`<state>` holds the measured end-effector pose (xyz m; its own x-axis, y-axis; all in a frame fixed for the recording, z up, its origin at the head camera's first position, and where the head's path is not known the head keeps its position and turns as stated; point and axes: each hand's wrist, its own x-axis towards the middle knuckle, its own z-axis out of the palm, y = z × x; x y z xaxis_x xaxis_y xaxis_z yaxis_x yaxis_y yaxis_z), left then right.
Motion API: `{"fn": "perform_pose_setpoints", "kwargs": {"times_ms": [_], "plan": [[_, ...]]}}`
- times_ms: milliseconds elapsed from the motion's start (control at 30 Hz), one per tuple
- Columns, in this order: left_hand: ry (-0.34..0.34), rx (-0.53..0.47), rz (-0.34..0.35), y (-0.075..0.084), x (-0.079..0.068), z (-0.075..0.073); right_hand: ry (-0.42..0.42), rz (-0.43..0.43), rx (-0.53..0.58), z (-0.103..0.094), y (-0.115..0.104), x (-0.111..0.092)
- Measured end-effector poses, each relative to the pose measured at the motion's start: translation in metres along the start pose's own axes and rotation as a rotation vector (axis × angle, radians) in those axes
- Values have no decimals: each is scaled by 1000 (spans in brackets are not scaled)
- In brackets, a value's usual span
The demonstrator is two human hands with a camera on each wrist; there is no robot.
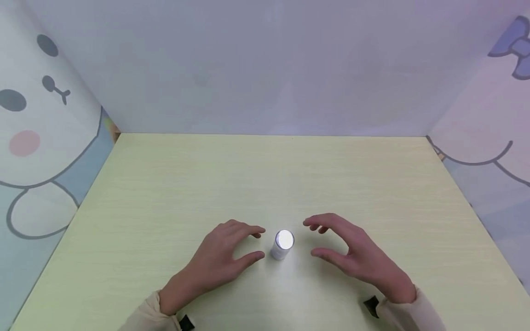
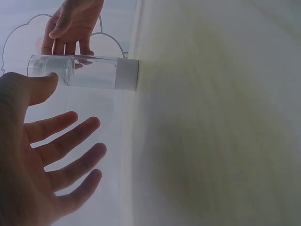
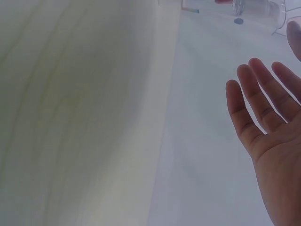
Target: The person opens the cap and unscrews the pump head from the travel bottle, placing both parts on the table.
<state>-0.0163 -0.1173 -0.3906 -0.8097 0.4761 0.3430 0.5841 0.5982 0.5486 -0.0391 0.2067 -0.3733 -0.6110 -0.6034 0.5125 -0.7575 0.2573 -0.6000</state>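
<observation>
A small clear cylindrical bottle (image 1: 282,246) stands upright on the table between the two hands. In the left wrist view the bottle (image 2: 96,73) shows a transparent body and a white band at the end meeting the tabletop. My left hand (image 1: 219,253) hovers just left of it, thumb and fingers spread apart and holding nothing. On the other side my right hand (image 1: 352,250) is held off the bottle, its fingers loosely bent around bare air. Only part of the bottle (image 3: 263,12) shows at the top edge of the right wrist view.
The pale wooden table (image 1: 273,179) reaches back to a plain grey-white wall (image 1: 273,69). Cartoon-printed panels (image 1: 41,138) flank it on the left and right. Light sleeves (image 1: 149,315) cover both forearms, with a black piece (image 1: 371,305) by each cuff.
</observation>
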Motion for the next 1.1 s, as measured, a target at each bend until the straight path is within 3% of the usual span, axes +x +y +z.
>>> {"fn": "perform_pose_setpoints", "kwargs": {"times_ms": [600,900,1100], "plan": [[-78,43,-1,9,11,5,-24,-27,61,17,-7,15],[-51,46,55,9,14,8,-45,-14,95,25,-7,20],[-84,68,71,11,16,12,-40,-26,99,31,-7,21]]}}
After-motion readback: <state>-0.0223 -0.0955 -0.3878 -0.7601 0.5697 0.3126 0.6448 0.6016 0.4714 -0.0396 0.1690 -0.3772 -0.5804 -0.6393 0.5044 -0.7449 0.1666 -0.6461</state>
